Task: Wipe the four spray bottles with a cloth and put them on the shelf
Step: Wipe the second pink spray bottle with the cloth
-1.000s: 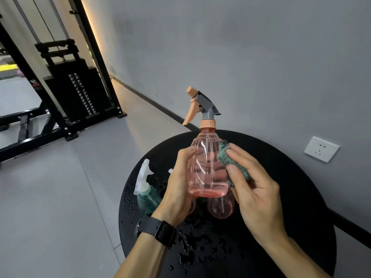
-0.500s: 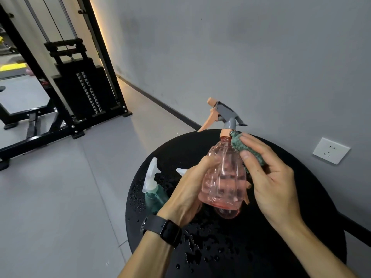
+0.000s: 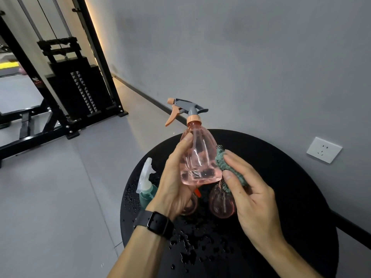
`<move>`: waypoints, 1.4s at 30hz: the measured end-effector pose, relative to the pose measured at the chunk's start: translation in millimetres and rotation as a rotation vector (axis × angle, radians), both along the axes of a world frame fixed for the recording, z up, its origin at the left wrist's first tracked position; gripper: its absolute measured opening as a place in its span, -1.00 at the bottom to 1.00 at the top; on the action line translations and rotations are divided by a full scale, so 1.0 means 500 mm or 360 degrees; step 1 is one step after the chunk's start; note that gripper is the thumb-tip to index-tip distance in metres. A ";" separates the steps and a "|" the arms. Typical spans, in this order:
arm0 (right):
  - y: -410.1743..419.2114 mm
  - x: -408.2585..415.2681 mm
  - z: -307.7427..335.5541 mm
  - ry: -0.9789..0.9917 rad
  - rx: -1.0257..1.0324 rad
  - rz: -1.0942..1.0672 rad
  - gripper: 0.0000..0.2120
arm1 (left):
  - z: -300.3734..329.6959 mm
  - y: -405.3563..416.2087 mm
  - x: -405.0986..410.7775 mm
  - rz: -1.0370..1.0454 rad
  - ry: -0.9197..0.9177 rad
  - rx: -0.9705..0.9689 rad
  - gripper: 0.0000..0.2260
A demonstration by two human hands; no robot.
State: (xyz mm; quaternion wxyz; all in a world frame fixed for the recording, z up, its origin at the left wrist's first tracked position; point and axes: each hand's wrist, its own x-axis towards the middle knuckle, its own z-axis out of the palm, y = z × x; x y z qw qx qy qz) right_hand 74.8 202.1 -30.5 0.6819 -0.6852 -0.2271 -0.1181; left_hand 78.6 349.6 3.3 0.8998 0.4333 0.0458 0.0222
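Note:
My left hand (image 3: pixel 172 183) grips a clear pink spray bottle (image 3: pixel 197 155) with a grey and orange trigger head, held upright above the round black table (image 3: pixel 291 197). My right hand (image 3: pixel 251 199) pinches a folded green cloth (image 3: pixel 226 167) and presses it to the bottle's right side. On the table a teal spray bottle (image 3: pixel 147 189) with a white trigger head stands at the left. A second pink bottle (image 3: pixel 220 205) stands below the cloth. Part of another pink bottle (image 3: pixel 189 206) shows behind my left hand.
Water drops (image 3: pixel 192 251) lie over the near and left part of the table. A wall socket (image 3: pixel 324 149) is on the grey wall at the right. A black weight machine (image 3: pixel 76 91) stands on the floor at the back left.
The pink bottle has turned more upright in my left hand. My right hand with the cloth has slid down from the bottle's neck to its lower right side.

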 end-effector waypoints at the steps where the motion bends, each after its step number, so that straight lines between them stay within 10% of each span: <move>1: -0.002 0.000 0.000 -0.0002 0.0009 -0.0005 -0.67 | -0.002 -0.003 0.001 -0.0016 -0.0010 0.0005 -0.72; 17: -0.026 0.028 0.041 0.0043 0.0147 -0.0184 -0.69 | -0.015 -0.031 -0.015 -0.0263 0.0103 0.0686 -0.57; 34: -0.021 0.020 0.039 0.0044 0.0031 -0.0027 -0.68 | -0.019 -0.021 0.002 -0.0085 -0.0010 0.0012 -0.22; 42: -0.017 0.017 0.024 0.0023 0.0052 0.0059 -0.65 | -0.024 -0.018 0.001 0.0157 -0.0042 0.0422 -0.54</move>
